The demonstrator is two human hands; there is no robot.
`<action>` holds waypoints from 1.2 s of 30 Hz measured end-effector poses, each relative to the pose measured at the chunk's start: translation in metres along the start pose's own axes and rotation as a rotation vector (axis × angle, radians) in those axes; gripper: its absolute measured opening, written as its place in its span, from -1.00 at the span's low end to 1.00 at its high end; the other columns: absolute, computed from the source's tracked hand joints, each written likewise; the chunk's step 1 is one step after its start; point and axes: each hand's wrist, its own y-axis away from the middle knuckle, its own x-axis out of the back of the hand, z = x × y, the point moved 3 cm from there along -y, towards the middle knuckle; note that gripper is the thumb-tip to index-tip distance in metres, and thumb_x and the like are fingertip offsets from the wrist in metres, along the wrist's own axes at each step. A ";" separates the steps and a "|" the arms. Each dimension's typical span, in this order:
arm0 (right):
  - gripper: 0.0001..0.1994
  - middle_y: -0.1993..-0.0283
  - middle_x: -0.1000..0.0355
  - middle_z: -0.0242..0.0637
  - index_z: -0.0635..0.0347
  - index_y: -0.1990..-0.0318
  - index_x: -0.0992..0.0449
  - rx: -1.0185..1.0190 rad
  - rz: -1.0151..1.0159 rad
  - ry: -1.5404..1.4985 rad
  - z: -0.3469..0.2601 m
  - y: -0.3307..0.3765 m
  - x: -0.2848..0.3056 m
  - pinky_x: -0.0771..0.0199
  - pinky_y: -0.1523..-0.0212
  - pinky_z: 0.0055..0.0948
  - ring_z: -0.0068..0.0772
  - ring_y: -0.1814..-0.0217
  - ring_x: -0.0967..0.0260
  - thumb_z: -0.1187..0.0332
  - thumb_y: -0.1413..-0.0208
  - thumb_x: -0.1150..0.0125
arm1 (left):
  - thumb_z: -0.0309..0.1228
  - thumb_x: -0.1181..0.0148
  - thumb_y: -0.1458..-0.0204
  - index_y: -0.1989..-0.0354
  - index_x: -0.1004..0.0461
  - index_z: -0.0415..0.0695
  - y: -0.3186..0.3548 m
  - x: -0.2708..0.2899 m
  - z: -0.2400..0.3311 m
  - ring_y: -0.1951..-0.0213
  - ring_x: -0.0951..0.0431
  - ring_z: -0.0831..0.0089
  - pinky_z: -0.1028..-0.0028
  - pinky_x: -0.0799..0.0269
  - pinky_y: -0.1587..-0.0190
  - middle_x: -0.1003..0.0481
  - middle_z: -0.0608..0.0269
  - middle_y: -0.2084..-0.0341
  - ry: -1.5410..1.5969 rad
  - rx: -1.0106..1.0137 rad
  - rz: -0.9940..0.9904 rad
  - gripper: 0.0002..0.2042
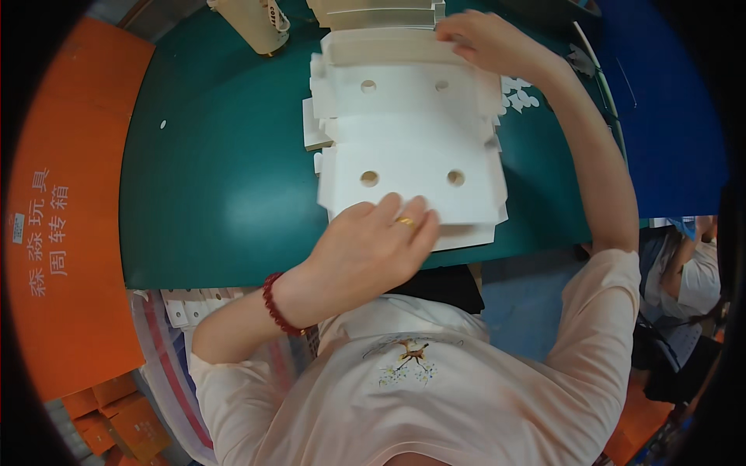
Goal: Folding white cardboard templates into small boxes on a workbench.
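Observation:
A flat white cardboard box blank (412,132) with several round holes and cut side tabs lies in front of me. It seems to rest on more white card, whose edges show at its left side and near edge. My left hand (373,241), with a ring and a red beaded bracelet, is bent over the blank's near edge; its thumb is hidden. At the far right corner, my right hand (489,43) reaches over the end of the far flap (381,48). Its thumb and fingers are loosely curved and apart.
Small white scraps (519,95) lie on the green table (210,186) right of the blank. Beyond it stands a pale box-like stack (377,14); a paper cup (252,23) is at far left. An orange box (62,210) borders the left; another person (691,272) sits at right.

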 end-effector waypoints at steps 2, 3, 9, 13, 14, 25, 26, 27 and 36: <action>-0.62 -0.36 -0.33 -0.11 -0.04 -0.27 -0.43 -0.075 -0.163 -0.075 -0.018 -0.022 0.022 -0.04 -0.50 -0.16 -0.04 -0.42 -0.21 0.30 -0.31 -0.14 | -0.33 -0.38 0.03 -0.02 -0.50 -0.10 -0.021 0.015 -0.016 0.21 -0.60 0.31 0.39 -0.56 0.23 -0.54 0.20 0.02 0.218 0.053 0.086 -0.59; -0.65 -0.31 -0.37 -0.11 0.01 -0.21 -0.46 0.049 0.003 0.097 -0.015 -0.026 0.023 -0.13 -0.41 -0.13 -0.06 -0.36 -0.27 0.34 -0.27 -0.16 | -0.27 -0.41 0.03 -0.06 -0.48 -0.08 -0.038 0.018 -0.033 0.20 -0.61 0.28 0.37 -0.56 0.21 -0.52 0.20 -0.02 0.342 0.081 0.207 -0.54; -0.69 -0.26 -0.38 -0.11 0.09 -0.11 -0.51 0.166 0.381 -0.019 -0.047 0.006 0.025 -0.33 -0.24 -0.22 -0.07 -0.30 -0.31 0.36 -0.21 -0.26 | -0.11 -0.35 -0.03 -0.28 -0.33 -0.04 -0.062 -0.023 -0.217 -0.02 -0.53 0.12 0.11 -0.50 0.02 -0.48 0.02 -0.09 -0.275 0.409 0.368 -0.37; -0.73 -0.18 -0.47 -0.18 0.09 -0.04 -0.59 0.146 0.460 -0.116 -0.037 0.062 -0.003 -0.50 -0.13 -0.36 -0.16 -0.24 -0.42 0.25 -0.25 -0.30 | -0.12 -0.30 -0.07 -0.15 -0.47 -0.06 -0.063 -0.018 -0.225 0.04 -0.57 0.13 0.18 -0.50 0.04 -0.55 0.08 0.01 0.198 0.690 0.036 -0.51; -0.73 -0.18 -0.48 -0.18 0.10 -0.03 -0.59 0.055 0.464 -0.132 -0.040 0.077 -0.005 -0.51 -0.12 -0.37 -0.16 -0.23 -0.43 0.25 -0.24 -0.31 | -0.13 -0.27 -0.09 -0.04 -0.53 -0.07 -0.063 -0.021 -0.228 0.07 -0.58 0.14 0.21 -0.50 0.04 -0.57 0.11 0.06 0.178 0.718 -0.020 -0.60; -0.64 0.58 -0.29 -0.41 0.16 0.38 -0.47 -0.411 0.359 -0.371 -0.028 0.133 -0.054 -0.06 0.52 -0.52 -0.60 0.53 -0.15 0.04 -0.19 -0.35 | -0.27 -0.26 -0.12 0.20 -0.61 -0.10 -0.049 -0.022 -0.247 0.15 -0.60 0.23 0.26 -0.51 0.10 -0.58 0.20 0.14 -0.045 0.431 0.677 -0.81; -0.64 0.59 -0.30 -0.41 0.17 0.36 -0.49 -0.403 0.354 -0.401 -0.024 0.131 -0.060 -0.05 0.52 -0.53 -0.60 0.54 -0.16 0.04 -0.21 -0.33 | -0.29 -0.25 -0.14 0.16 -0.60 -0.08 -0.054 -0.009 -0.232 0.16 -0.61 0.21 0.29 -0.51 0.11 -0.59 0.18 0.14 0.022 0.449 0.711 -0.82; -0.64 0.59 -0.30 -0.41 0.17 0.36 -0.49 -0.411 0.353 -0.405 -0.021 0.129 -0.063 -0.05 0.52 -0.53 -0.60 0.54 -0.16 0.04 -0.21 -0.33 | -0.32 -0.25 -0.16 0.13 -0.59 -0.06 -0.055 0.005 -0.220 0.16 -0.61 0.19 0.33 -0.51 0.13 -0.59 0.17 0.15 0.087 0.470 0.746 -0.83; -0.63 0.26 -0.57 -0.28 0.32 0.09 -0.51 -0.339 0.280 -1.334 -0.047 0.115 -0.065 -0.45 0.47 -0.61 -0.59 0.35 -0.47 0.10 -0.34 -0.13 | -0.29 -0.15 -0.26 0.06 -0.49 -0.20 -0.012 0.030 -0.196 0.26 -0.56 0.54 0.51 -0.45 0.29 -0.54 0.37 0.29 0.667 0.765 0.863 -0.76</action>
